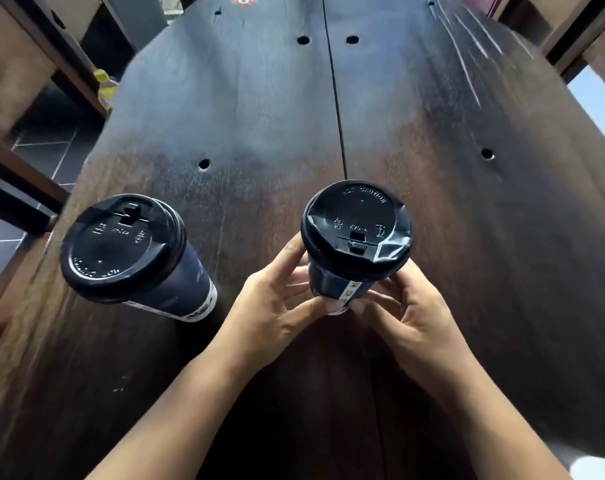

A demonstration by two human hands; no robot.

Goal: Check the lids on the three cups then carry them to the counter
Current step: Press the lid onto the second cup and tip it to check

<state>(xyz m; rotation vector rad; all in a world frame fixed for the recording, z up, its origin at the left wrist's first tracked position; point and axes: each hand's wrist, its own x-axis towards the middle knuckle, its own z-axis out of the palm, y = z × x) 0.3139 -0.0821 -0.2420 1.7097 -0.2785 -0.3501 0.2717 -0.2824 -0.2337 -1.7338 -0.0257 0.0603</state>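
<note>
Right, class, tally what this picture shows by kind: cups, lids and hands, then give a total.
Cups: 2, held cup and left cup
Lids: 2, held cup's lid and left cup's lid
Hands: 2, left hand and right hand
Total: 6

Head view — steep downward, close over table point(266, 109).

Table top point(259, 116): dark stained wood, matt, open grain, pale scratches far right. Left cup lid point(121, 244) & held cup lid point(354, 220): black moulded plastic, semi-gloss, embossed txt. Clear tape point(391, 249) on held cup lid: shiny, crinkled. Left cup point(190, 282), held cup point(328, 282): navy paper walls, smooth, low sheen. Floor tiles point(48, 150): dark, smooth.
</note>
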